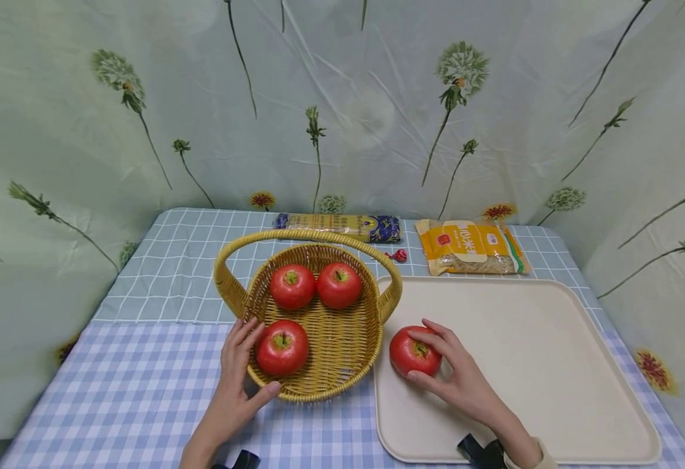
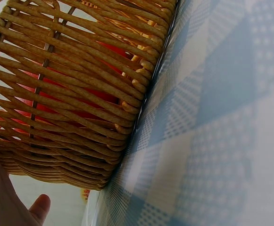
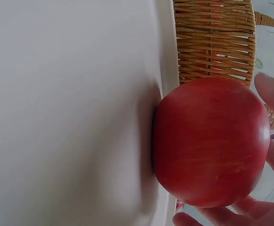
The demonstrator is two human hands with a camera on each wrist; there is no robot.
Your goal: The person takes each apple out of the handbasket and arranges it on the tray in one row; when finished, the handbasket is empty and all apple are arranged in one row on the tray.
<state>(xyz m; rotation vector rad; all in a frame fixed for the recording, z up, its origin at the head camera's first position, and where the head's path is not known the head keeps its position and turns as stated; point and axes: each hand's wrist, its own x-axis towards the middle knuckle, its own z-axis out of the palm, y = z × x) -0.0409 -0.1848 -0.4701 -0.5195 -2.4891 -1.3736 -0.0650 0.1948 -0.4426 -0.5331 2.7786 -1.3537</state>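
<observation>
A round wicker basket (image 1: 342, 339) with a tall arched handle stands on the checked cloth. Inside are three red apples: one at the back left (image 1: 292, 286), one at the back right (image 1: 339, 285) and one at the front left (image 1: 282, 348). My left hand (image 1: 233, 378) rests against the basket's left front side, fingers on the rim and thumb spread. A fourth red apple (image 1: 407, 355) is at the left part of the beige tray (image 1: 518, 365). Fingers and thumb of my right hand (image 1: 459, 371) grip it from above. In the right wrist view this apple (image 3: 212, 143) appears to touch the tray.
Behind the basket lie a long yellow and blue packet (image 1: 342, 227) and a small red wrapped candy (image 1: 399, 255). An orange food packet (image 1: 471, 246) lies behind the tray. The basket's handle (image 1: 313, 234) arches over its back. A flower-printed curtain (image 1: 371, 130) hangs behind.
</observation>
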